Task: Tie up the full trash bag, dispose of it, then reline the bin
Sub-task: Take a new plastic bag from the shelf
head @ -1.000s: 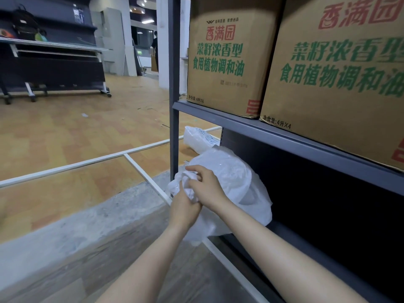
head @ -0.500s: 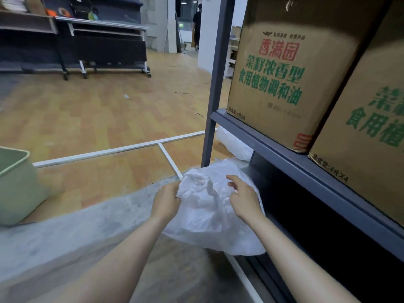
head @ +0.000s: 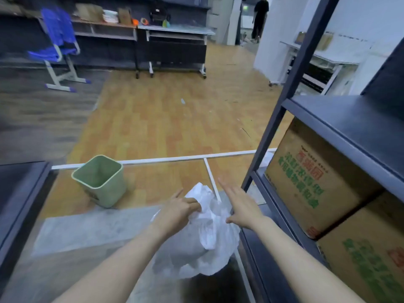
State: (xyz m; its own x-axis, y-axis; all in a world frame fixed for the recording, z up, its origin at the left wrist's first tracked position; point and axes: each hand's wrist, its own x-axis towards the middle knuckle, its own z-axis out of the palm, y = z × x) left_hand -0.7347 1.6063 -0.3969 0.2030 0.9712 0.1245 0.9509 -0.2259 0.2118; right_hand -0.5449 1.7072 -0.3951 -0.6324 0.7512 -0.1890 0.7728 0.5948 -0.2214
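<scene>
Head view: left hand (head: 175, 212) pinches white trash bag (head: 205, 241); right hand (head: 241, 206) splayed flat; green bin (head: 99, 181) unlined at lower left; box (head: 314, 186) print unreadable.

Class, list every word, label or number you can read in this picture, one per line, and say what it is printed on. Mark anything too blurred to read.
Upper cardboard box: red and green Chinese characters, motion-blurred, not readable.
Lower cardboard box: green and red characters, also blurred, not readable.
Green bin: no text seen.
White bag: no print visible.
</scene>
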